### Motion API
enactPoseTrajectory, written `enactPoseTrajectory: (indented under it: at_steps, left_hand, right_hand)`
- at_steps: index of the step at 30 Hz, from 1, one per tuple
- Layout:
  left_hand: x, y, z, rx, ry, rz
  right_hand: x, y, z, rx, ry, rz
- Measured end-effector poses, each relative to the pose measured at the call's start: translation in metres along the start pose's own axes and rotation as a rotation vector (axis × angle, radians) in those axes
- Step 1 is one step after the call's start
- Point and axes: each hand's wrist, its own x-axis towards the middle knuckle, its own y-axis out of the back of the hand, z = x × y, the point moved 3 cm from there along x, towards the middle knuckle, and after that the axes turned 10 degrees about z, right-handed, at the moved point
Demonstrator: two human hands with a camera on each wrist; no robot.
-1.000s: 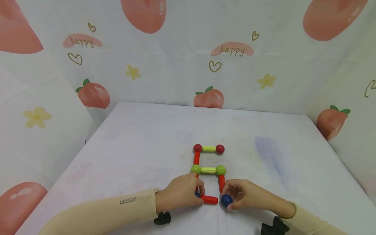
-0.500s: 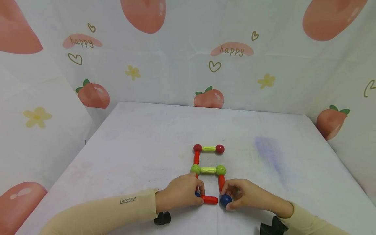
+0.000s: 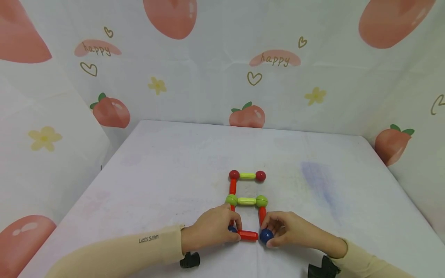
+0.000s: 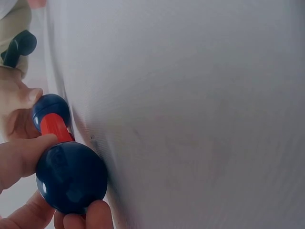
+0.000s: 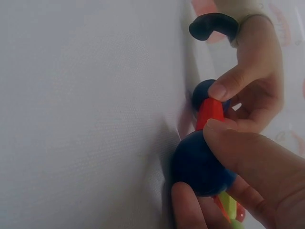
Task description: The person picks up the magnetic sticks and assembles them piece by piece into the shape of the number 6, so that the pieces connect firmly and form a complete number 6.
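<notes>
Red and yellow-green rods joined by balls lie flat on the white table in a figure like a 6. At its front left corner my left hand pinches a blue ball, thumb by the end of a red rod. My right hand grips another blue ball at the front right corner, below an upright red rod. The front rod's right end comes right up to this ball. In the right wrist view, the thumb overlaps where the ball meets the rod.
Behind the hands, two green balls, the left one and the right one, bound the middle yellow-green rod. Two red balls end the back rod. A patterned cloth hangs behind the table.
The right hand's blue ball has moved slightly left, closer to the front red rod. My left hand has shifted very slightly left, with its ball. The rest of the figure stays put.
</notes>
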Motion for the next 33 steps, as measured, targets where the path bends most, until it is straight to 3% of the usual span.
enactPoseTrajectory:
  at_steps: [25, 33]
  left_hand:
    - [0.002, -0.002, 0.001, 0.030, -0.011, 0.005]
    - [0.002, -0.001, 0.000, 0.009, -0.002, 0.002]
  right_hand:
    - [0.001, 0.000, -0.002, -0.010, -0.035, 0.006]
    - [0.002, 0.013, -0.006, -0.056, -0.013, 0.009]
